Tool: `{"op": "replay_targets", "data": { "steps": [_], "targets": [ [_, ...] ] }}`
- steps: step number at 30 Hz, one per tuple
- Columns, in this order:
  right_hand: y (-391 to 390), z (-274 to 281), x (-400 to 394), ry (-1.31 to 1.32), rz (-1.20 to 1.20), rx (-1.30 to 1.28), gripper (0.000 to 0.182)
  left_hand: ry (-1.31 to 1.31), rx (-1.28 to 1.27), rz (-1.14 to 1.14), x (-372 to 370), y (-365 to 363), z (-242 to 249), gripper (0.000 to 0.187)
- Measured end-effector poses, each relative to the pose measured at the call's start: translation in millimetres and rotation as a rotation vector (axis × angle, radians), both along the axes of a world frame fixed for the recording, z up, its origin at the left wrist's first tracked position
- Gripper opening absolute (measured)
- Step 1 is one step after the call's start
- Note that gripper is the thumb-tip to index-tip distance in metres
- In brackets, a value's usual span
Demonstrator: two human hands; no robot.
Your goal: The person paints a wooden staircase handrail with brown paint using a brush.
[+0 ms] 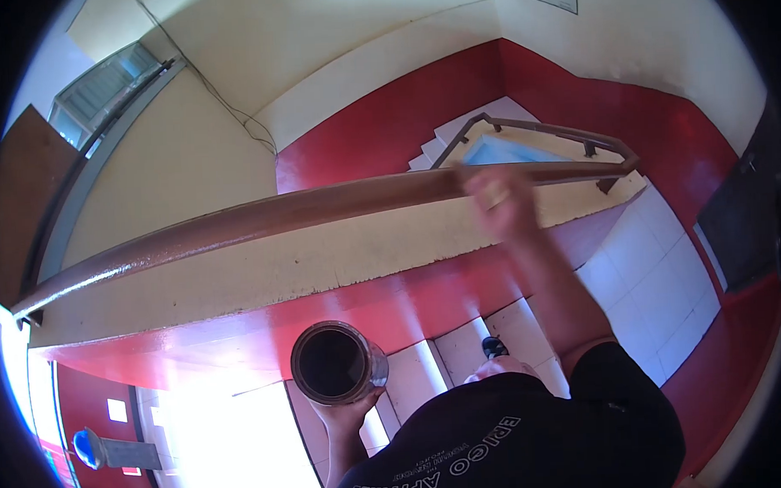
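An open, round metal can (293, 368) with dark liquid inside is held upright in my left hand (353, 410), which grips it from below and the side. My right hand (505, 207) is closed and smeared by motion at the brown handrail (320, 209). A small pale patch shows at its fingers; I cannot tell what it holds. The rail runs along a cream-topped low wall (262, 270), glossy at its left end.
White-tiled steps (416, 372) lie below me, with my shoe (494, 347) on them. Beyond the rail, another railed flight (489, 120) climbs between red-and-cream walls. A dark door (738, 210) is at right. Loose cables (222, 99) hang at upper left.
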State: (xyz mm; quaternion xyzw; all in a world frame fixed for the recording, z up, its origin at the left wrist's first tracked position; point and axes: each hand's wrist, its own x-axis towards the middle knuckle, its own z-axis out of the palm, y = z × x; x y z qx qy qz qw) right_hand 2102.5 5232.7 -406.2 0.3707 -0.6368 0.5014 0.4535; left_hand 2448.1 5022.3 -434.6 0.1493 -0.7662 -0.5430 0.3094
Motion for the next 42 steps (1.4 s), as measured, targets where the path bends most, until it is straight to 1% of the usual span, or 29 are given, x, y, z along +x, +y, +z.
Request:
{"op": "replay_targets", "data": {
  "steps": [1,2,3,4,6,7,8,10,11,13,15,17,18,21,22,23,25,27,30,31,33,35,38,39,41,42],
  "targets": [
    [-20,-2,26,0.042,0.124,0.058,0.013,0.029,-0.01,0.011,-3,2,0,0.107],
    [-33,10,48,0.08,0.363,0.057,0.019,0.059,-0.017,0.023,-6,5,1,0.104],
    [-48,9,69,0.075,0.423,-0.028,0.023,0.089,-0.024,0.037,-6,9,1,0.1],
    [-56,5,78,0.073,0.485,-0.113,0.027,0.078,-0.014,0.023,-6,11,1,0.104],
    [-53,-33,52,0.169,0.315,-0.197,0.03,0.058,-0.001,-0.002,-6,10,3,0.113],
    [-46,-57,35,0.213,0.23,-0.241,0.031,0.045,-0.01,-0.002,-6,11,4,0.112],
    [-30,-85,18,0.197,0.098,-0.228,0.03,0.027,-0.021,-0.001,-3,11,6,0.112],
    [22,-149,-6,0.067,-0.32,-0.047,0.029,0.002,-0.028,-0.003,-4,11,14,0.109],
    [45,-159,-8,0.018,-0.472,0.003,0.029,-0.009,-0.018,-0.002,-5,14,18,0.108],
    [66,-136,0,-0.004,-0.403,-0.202,0.024,-0.036,-0.011,0.011,-1,17,18,0.105],
    [23,-114,15,0.157,-0.158,-0.187,0.022,-0.057,-0.021,0.023,-2,16,14,0.102],
    [-27,-77,46,0.158,0.235,-0.223,0.027,-0.058,-0.013,0.03,-3,19,15,0.101],
    [-47,-59,60,0.19,0.324,-0.271,0.027,-0.054,-0.009,0.031,-4,20,15,0.101],
    [-60,-48,70,0.177,0.305,-0.307,0.026,-0.048,-0.052,0.046,-5,22,11,0.101],
    [-52,-66,56,0.138,0.177,-0.32,0.023,-0.037,-0.038,0.039,-6,25,12,0.101],
    [-37,-96,34,0.099,0.051,-0.332,0.021,-0.026,-0.024,0.032,-8,28,15,0.1],
    [14,-149,5,-0.144,-0.065,-0.334,0.012,-0.022,-0.011,0.029,-9,26,14,0.1],
    [52,-154,-1,-0.361,-0.274,-0.429,0.006,-0.046,-0.013,0.035,-4,22,10,0.099],
    [56,-146,-9,-0.204,-0.308,-0.39,0.004,-0.089,0.017,0.041,-4,21,5,0.1],
    [47,-142,0,-0.157,-0.293,-0.208,0.01,-0.074,0.023,0.032,-7,23,6,0.099],
    [3,-100,21,0.189,-0.09,-0.263,0.018,-0.049,0.033,0.004,-14,27,9,0.099],
    [-18,-63,53,0.101,0.285,-0.325,0.025,-0.025,0.009,-0.003,-20,28,7,0.099],
    [-18,-81,35,0.091,0.157,-0.428,0.021,-0.012,0.005,-0.007,-26,31,6,0.098],
    [-5,-114,17,-0.121,0.025,-0.406,0.015,-0.01,0.009,-0.003,-28,31,6,0.098],
    [45,-144,-6,-0.475,-0.143,-0.472,0.009,-0.051,-0.009,-0.016,-26,25,3,0.097],
    [69,-158,-19,-0.574,-0.157,-0.578,0.007,-0.073,-0.016,-0.021,-25,22,2,0.097]
  ]
}}
